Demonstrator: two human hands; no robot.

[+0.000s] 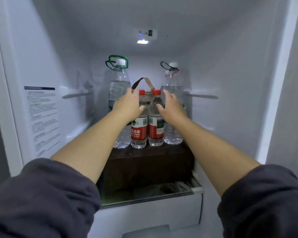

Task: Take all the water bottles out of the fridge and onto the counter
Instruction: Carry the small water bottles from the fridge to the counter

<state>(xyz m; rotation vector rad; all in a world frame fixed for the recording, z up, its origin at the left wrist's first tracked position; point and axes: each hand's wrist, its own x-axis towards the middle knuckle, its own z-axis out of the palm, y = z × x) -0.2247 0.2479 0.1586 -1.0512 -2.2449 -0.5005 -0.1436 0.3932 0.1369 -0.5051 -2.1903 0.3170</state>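
Inside the fridge [234, 79] a dark brown box [148, 165] sits on the glass shelf [144, 197], and all four water bottles stand on top of it.

Far to the left of the box, a printed sticker [41, 117] covers part of the fridge's side wall. Above the box's left rear corner stands the left large bottle [118, 83], clear, with a white cap and a green carry loop. The left hand [127, 105] reaches in over the box's left edge, in front of this bottle. Its fingers are stretched out, its thumb is spread, and it grips nothing. Its thumb tip lies just beside the left small bottle [139, 131]; whether it touches cannot be told.

The left small bottle and the right small bottle [156, 129] stand upright side by side at the middle of the box's front edge, each with a red cap and a red label. Behind their caps rises a brown strap [142, 81].

The right hand [172, 107] comes in over the right side of the box. It too is spread open and holds nothing, its thumb just beside the right small bottle. Behind it, on the box's right rear corner, stands the right large bottle [172, 134], also with a white cap and a green loop.

Above the box, a small lamp [142, 41] glows on the back wall. Below it is a white drawer [144, 215]. Dark sleeves [46, 200] are pushed up both forearms.
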